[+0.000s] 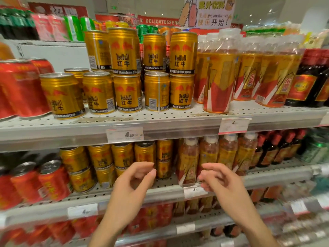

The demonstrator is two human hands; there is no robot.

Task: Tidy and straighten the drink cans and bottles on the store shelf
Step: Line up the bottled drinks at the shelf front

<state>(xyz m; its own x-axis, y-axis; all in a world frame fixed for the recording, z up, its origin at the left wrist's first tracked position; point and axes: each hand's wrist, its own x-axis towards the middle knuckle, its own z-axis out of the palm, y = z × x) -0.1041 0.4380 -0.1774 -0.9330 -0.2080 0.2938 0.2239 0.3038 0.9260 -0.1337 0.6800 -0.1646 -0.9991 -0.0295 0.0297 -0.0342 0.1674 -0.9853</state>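
Gold Red Bull cans [127,93] stand two high on the upper shelf [160,125], some turned with their barcode side out. To their right stand amber drink bottles [219,81] with red and gold labels; one sits forward of its row. More gold cans [122,157] and amber bottles [189,159] fill the shelf below. My left hand [135,182] hovers in front of the lower gold cans, fingers loosely curled and holding nothing. My right hand [219,179] hovers in front of the lower bottles, fingers loosely curled, also holding nothing.
Red cans [21,90] crowd the left of both shelves. Dark bottles with red labels [309,81] stand at the right. Price tags [124,134] hang on the shelf edges. A further shelf of red packs [154,216] lies below my hands. A paper sign [208,11] hangs above.
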